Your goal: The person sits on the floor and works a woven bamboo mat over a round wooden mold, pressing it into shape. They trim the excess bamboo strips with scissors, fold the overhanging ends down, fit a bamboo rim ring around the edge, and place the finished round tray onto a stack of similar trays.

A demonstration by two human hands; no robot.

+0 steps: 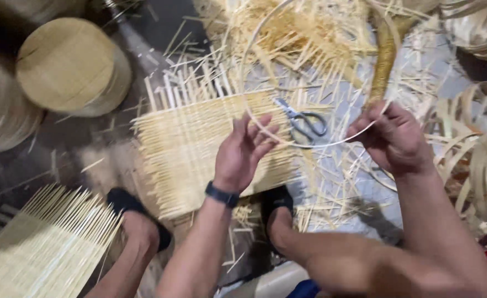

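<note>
Both hands, left hand point(247, 148) and right hand point(389, 135), pinch a thin bamboo hoop point(254, 41) over the woven mat point(193, 149), holding it round.

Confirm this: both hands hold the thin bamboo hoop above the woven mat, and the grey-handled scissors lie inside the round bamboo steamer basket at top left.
Not quite. The head view shows the grey-handled scissors lying on the floor beside the woven bamboo mat, not in the round bamboo steamer basket. The left hand and right hand do hold the thin bamboo hoop.
</note>
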